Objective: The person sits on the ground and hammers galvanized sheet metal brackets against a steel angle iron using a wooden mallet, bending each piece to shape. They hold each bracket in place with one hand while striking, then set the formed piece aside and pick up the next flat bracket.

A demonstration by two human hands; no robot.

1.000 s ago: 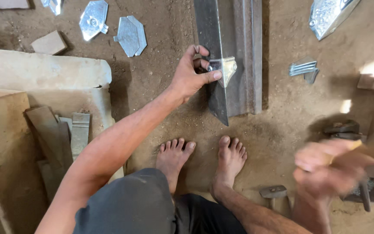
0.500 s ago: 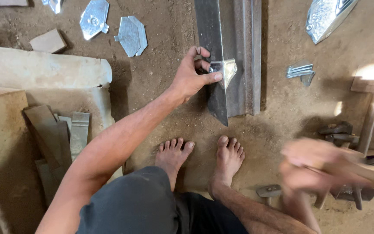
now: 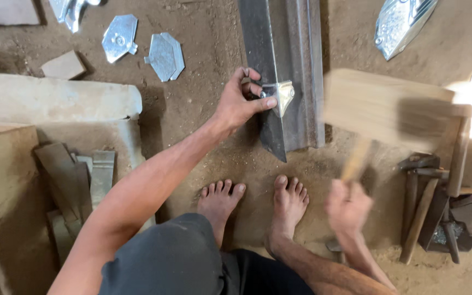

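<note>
My left hand [image 3: 240, 102] pinches a small shiny folded metal piece [image 3: 284, 96] against a long steel rail [image 3: 288, 60] that lies on the sandy floor. My right hand [image 3: 347, 206] grips the handle of a big wooden mallet [image 3: 379, 109], raised and blurred, with its head to the right of the rail. My bare feet [image 3: 255, 202] stand just below the rail's near end.
Cut sheet-metal pieces [image 3: 164, 55] lie on the sand at upper left, and another shiny one [image 3: 401, 21] at upper right. Several hammers [image 3: 436, 205] are piled at right. A stone block [image 3: 55, 101] and metal strips [image 3: 77, 175] sit at left.
My right hand has swung the wooden mallet up from low right into view beside the rail. My left hand stays on the metal piece.
</note>
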